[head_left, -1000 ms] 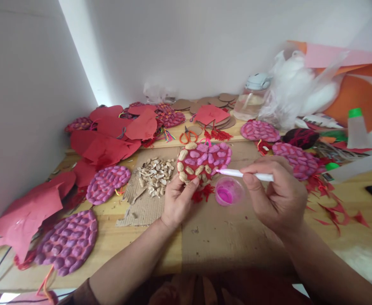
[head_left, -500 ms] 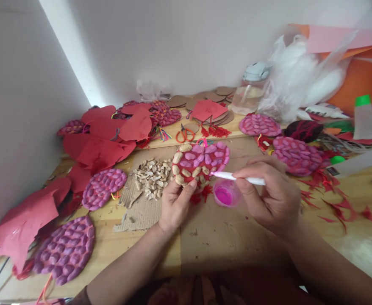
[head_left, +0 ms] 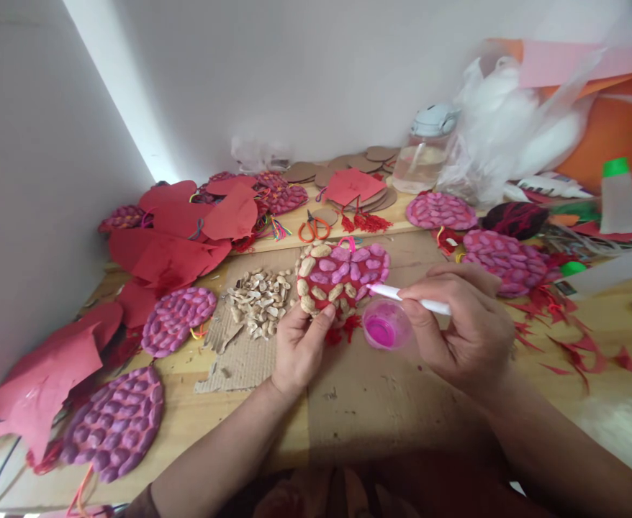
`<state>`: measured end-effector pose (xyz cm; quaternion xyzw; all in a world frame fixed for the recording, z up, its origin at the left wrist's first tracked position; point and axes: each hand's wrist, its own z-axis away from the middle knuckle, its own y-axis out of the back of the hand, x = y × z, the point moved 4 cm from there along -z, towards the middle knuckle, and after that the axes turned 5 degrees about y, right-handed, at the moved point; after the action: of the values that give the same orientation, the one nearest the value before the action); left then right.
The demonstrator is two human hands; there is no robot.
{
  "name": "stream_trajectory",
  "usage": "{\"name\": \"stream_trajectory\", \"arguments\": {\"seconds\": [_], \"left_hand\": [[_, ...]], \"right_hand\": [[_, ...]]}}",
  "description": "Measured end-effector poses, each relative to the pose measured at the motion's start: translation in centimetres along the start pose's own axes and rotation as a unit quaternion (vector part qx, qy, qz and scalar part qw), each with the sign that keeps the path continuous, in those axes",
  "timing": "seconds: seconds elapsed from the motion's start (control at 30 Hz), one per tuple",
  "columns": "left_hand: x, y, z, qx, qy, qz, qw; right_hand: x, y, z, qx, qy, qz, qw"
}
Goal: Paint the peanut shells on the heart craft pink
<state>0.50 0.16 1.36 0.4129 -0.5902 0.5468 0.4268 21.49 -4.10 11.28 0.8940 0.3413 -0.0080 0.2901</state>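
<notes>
at the far left of a cluttered wooden worktable [head_left: 197, 410], sheets of red paper [head_left: 46, 378] lie beside a large oval piece covered in purple-painted peanut shells [head_left: 114, 424], with a smaller pink-painted piece [head_left: 178, 320] behind it and more red paper hearts [head_left: 186, 230] stacked toward the wall. a heap of unpainted peanut shells [head_left: 259, 298] rests on a torn sheet of corrugated cardboard [head_left: 235, 356] just left of centre. the person's left hand [head_left: 297, 349] grips the lower edge of a red heart-shaped piece [head_left: 342, 277], thumb and fingers closed on it, holding it tilted up just above the table near the middle; its upper shells are painted pink while those along the left and lower edges are bare. orange-handled scissors [head_left: 313, 229] lie behind it on a raised board, near a stack of brown cardboard discs [head_left: 373, 162] and a clear water bottle [head_left: 421, 151]. below the heart's right edge, a small clear cup of pink paint [head_left: 384, 327] stands on the table. the right hand [head_left: 461, 331] is closed around a white-handled brush [head_left: 407, 296], whose tip touches the heart's right side. farther right lie two more pink shell pieces [head_left: 502, 262], scraps of red paper [head_left: 569, 352], a white plastic bag [head_left: 502, 137] and a green-capped bottle [head_left: 615, 194].
</notes>
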Motion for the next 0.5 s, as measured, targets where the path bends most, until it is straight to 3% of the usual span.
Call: {"name": "stream_trajectory", "arguments": {"seconds": [0.23,0.37,0.5], "left_hand": [[0.3,-0.1,0.1,-0.003,-0.003,-0.005,1.000],[0.4,-0.3,0.0,0.002,0.013,0.017,1.000],[0.5,-0.3,-0.1,0.026,0.038,0.032,0.998]], "right_hand": [[0.4,-0.2,0.2,-0.011,-0.007,-0.038,0.999],[0.6,0.1,0.3,0.022,-0.011,-0.024,0.999],[1.1,0.7,0.5,0.028,-0.048,-0.076,0.996]]}}
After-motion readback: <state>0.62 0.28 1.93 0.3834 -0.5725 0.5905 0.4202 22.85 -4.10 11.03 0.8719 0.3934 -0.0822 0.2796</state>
